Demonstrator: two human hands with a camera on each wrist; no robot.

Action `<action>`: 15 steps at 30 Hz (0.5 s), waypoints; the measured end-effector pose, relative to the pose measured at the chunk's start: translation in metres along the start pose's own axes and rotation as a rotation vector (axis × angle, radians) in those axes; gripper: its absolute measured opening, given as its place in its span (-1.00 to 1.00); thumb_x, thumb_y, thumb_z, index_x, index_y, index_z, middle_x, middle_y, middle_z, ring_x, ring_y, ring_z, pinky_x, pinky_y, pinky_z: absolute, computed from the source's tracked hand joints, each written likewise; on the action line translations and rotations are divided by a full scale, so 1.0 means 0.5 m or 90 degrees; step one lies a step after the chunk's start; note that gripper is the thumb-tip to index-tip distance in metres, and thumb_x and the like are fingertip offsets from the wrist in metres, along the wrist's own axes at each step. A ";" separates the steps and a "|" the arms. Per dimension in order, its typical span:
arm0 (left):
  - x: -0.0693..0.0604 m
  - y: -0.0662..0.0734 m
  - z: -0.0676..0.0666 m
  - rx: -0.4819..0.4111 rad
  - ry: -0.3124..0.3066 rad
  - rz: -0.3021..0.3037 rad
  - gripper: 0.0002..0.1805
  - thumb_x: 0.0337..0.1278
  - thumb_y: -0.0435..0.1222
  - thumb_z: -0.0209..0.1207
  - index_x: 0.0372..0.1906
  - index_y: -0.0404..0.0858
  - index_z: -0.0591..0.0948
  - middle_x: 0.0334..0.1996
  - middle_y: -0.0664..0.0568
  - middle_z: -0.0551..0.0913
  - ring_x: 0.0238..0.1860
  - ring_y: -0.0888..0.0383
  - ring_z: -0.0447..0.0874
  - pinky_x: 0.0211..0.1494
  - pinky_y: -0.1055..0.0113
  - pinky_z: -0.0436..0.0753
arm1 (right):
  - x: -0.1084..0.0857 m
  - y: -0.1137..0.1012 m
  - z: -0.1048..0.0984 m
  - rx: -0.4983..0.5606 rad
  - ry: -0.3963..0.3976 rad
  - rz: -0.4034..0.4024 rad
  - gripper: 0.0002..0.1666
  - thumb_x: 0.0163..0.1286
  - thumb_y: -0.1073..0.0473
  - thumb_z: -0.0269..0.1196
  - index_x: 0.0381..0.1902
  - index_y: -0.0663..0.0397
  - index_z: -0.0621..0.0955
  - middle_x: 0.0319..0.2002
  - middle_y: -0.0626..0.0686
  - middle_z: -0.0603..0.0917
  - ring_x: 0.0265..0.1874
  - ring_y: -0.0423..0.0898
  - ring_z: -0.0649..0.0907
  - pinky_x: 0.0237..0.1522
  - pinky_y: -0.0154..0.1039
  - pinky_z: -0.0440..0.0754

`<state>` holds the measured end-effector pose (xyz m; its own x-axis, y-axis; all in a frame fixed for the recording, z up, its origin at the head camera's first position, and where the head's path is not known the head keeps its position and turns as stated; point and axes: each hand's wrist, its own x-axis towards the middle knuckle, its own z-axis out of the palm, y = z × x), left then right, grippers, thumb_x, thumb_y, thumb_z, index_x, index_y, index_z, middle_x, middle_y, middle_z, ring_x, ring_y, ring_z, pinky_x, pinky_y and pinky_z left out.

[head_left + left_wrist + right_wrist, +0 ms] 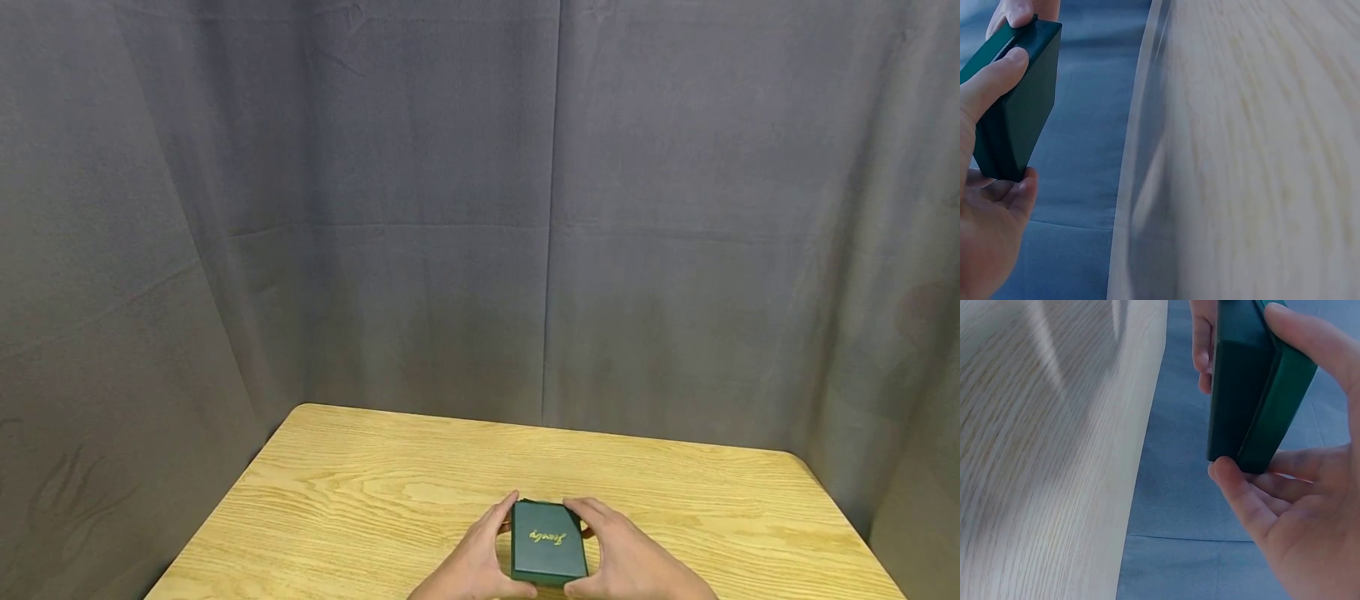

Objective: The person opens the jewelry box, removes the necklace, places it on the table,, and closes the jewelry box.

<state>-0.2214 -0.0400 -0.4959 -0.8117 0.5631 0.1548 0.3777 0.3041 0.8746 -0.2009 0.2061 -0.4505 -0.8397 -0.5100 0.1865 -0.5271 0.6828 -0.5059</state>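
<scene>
A small dark green jewelry box [546, 554] with gold script on its lid is between my two hands at the near part of the table; the lettering appears upside down in the head view. On one side my left hand [474, 557] grips the box, thumb at the near edge and fingers toward the far corner. My right hand [632, 557] holds the opposite side the same way. Seen from the right wrist, a seam runs along the side of the box [1241, 387], and the lid looks down. Whether the box touches the table, I cannot tell.
A wooden table [360, 492] with rounded far corners lies under the hands. Grey curtains [427, 250] hang behind it and along both sides, close to its edges.
</scene>
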 end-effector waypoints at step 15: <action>0.001 -0.002 0.005 -0.010 0.004 0.015 0.11 -0.13 -0.11 0.45 0.46 -0.30 0.02 0.24 -0.10 0.29 0.21 -0.03 0.39 0.16 0.22 0.45 | 0.000 -0.002 -0.003 0.003 -0.035 0.041 0.03 -0.08 -0.21 0.46 0.31 0.02 0.33 0.13 -0.11 0.43 -0.01 -0.13 0.49 -0.12 -0.16 0.54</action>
<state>-0.2211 -0.0383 -0.4979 -0.8054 0.5650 0.1790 0.3901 0.2778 0.8779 -0.2007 0.2065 -0.4486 -0.8636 -0.4928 0.1065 -0.4708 0.7127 -0.5201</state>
